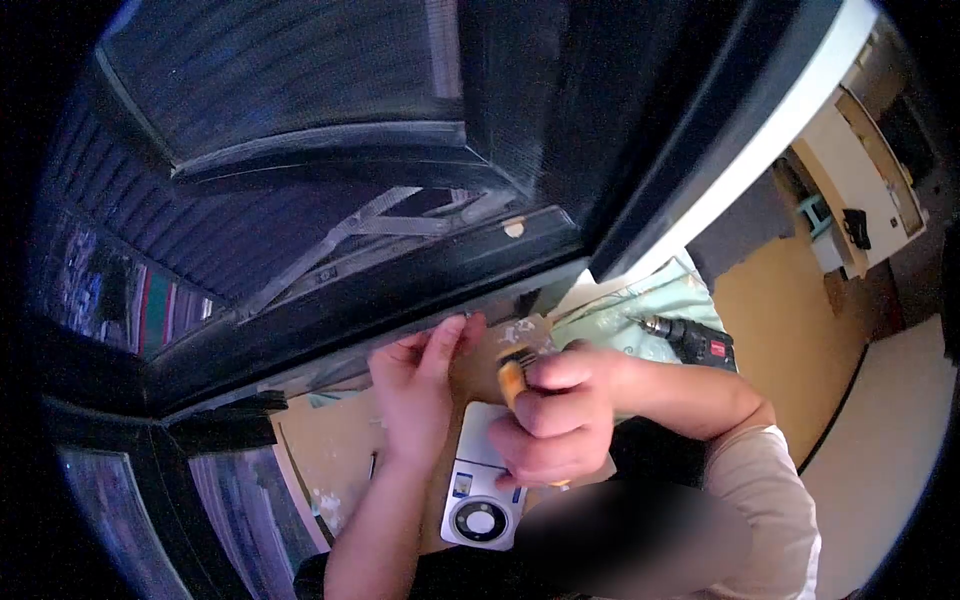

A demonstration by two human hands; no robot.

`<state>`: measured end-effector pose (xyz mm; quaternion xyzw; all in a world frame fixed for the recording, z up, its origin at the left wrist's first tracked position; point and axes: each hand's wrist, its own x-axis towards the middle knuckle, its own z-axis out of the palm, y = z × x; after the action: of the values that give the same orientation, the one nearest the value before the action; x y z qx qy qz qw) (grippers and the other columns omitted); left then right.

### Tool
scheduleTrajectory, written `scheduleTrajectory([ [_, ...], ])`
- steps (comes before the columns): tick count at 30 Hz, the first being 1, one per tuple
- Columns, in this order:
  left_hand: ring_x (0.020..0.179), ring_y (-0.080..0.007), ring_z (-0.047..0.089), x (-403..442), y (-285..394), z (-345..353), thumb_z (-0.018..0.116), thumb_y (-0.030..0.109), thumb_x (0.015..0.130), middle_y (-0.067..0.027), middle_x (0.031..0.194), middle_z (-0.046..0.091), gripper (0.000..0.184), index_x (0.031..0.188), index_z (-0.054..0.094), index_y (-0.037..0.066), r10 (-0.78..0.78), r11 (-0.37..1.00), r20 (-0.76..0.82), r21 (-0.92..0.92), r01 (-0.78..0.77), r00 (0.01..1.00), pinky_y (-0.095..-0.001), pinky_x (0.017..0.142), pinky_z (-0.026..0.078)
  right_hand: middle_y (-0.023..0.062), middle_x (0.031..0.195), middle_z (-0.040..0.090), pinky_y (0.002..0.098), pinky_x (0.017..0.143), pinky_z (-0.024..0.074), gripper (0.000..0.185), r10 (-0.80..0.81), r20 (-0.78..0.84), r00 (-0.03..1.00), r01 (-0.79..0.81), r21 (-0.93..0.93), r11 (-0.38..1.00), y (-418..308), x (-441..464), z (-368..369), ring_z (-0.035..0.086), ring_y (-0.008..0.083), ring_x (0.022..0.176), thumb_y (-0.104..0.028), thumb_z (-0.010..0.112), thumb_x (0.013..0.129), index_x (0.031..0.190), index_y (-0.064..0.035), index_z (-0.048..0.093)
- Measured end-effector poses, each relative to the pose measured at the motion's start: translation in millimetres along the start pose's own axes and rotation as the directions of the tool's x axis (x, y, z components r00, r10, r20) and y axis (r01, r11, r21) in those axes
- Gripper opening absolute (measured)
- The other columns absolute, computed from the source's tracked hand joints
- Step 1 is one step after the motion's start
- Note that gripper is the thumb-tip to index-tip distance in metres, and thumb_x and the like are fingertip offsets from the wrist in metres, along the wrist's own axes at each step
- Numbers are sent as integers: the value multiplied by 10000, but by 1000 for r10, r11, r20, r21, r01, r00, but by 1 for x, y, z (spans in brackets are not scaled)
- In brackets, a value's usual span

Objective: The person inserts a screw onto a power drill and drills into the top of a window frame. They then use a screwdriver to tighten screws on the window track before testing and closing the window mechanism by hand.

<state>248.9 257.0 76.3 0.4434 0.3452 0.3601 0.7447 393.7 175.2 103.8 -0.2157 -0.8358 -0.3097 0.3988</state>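
Nearest the camera, a white device (480,478) with a round black dial was seen in front of the person's body, and a pale short sleeve (765,500) was seen at the lower right. Just beside the device, a yellow-and-black tool (512,378) was held in the right hand (560,415); the grip was clamped around its handle, and its full shape was hidden by the fingers. The left hand (420,385) was raised to the lower edge of a dark window frame (380,305), near the tool. Its thumb and fingertips were bunched close at that edge; whether anything was pinched there could not be told.

Above the hands, 1 jointed metal stay (345,235) was set along the frame's lower rail. To the right, a black drill (690,340) with a red label was laid on pale green cloth (650,305), well apart from the left hand. Farther off, tan flooring (785,330) and a pale cabinet (860,180) were shown. Beyond the frame, a dark ridged surface (150,210) was dimly seen.
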Motion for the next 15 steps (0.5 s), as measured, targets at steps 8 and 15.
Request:
scheduleTrajectory([
  [8, 851, -151, 693, 0, 1, -2, 661, 50, 947, -126, 941, 746, 158, 983, 727, -89, 93, 986, 24, 138, -95, 995, -276, 831, 542, -15, 771, 573, 280, 502, 430, 144, 24, 64, 998, -18, -87, 996, 27, -17, 10, 514, 104, 634, -256, 603, 686, 763, -133, 605],
  [15, 851, -143, 693, 3, -2, -2, 648, 33, 945, -128, 926, 746, 155, 982, 727, -95, 89, 991, 61, 90, -94, 994, -266, 816, 543, -19, 844, 615, 279, 532, 426, 143, 26, 33, 999, -23, -87, 996, 25, -24, 3, 476, 104, 637, -290, 612, 680, 718, -157, 578],
])
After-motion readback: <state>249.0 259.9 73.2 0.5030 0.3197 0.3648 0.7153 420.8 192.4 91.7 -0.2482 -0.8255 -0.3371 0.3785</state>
